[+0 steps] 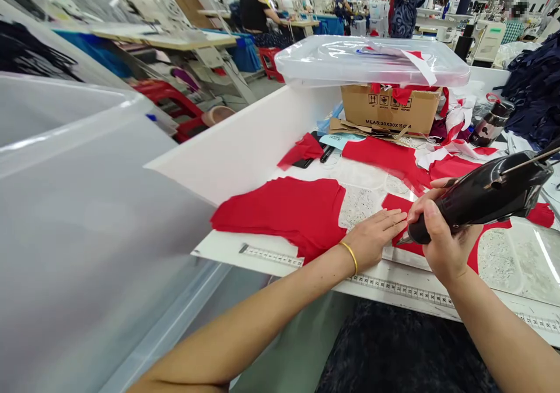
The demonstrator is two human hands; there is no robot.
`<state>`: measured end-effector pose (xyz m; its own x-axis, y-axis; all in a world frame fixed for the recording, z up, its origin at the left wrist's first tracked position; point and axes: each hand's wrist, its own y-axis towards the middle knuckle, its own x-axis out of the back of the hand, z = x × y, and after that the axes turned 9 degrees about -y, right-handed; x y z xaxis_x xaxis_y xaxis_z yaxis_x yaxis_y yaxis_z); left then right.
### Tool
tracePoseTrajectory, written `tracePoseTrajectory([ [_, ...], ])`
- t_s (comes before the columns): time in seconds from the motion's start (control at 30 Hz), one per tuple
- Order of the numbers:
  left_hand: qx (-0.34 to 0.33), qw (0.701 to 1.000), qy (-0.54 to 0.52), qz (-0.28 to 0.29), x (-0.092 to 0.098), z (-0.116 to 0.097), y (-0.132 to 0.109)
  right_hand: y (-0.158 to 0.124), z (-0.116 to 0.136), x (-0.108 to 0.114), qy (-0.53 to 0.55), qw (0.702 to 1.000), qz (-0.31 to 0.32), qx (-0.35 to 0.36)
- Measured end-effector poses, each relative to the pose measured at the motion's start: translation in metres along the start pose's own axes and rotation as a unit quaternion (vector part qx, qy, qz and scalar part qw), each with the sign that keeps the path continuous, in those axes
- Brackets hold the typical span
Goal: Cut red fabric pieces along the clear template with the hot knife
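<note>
A tape measure (402,291) runs along the edge of the white table (227,247). Farther off, a clear plastic tub (371,60) sits on a cardboard box (389,110), and a seated person (258,14) works in the sewing hall. The left hand (376,235) lies open, fingers flat beside the layered red fabric (284,218). The right hand (446,235) grips a black corded hand tool (481,200), its tip over a smaller red piece (400,203).
</note>
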<state>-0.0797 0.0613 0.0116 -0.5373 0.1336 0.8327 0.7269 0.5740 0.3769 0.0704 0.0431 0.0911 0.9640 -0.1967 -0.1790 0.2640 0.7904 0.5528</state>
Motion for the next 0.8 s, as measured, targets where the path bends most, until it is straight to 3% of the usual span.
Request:
tracePoseTrajectory([
  [0.33,0.008,1.0,0.006,0.003,0.0,-0.001,0.002,-0.001,-0.001,-0.002,-0.004,1.0,0.0,0.0],
  [0.57,-0.003,0.998,0.032,-0.047,0.0,-0.004,-0.002,0.002,0.01,0.021,-0.022,1.0,0.019,-0.006],
  [0.8,0.009,0.998,0.045,-0.042,-0.002,-0.003,-0.003,-0.001,0.008,0.029,-0.037,0.999,0.013,-0.017],
])
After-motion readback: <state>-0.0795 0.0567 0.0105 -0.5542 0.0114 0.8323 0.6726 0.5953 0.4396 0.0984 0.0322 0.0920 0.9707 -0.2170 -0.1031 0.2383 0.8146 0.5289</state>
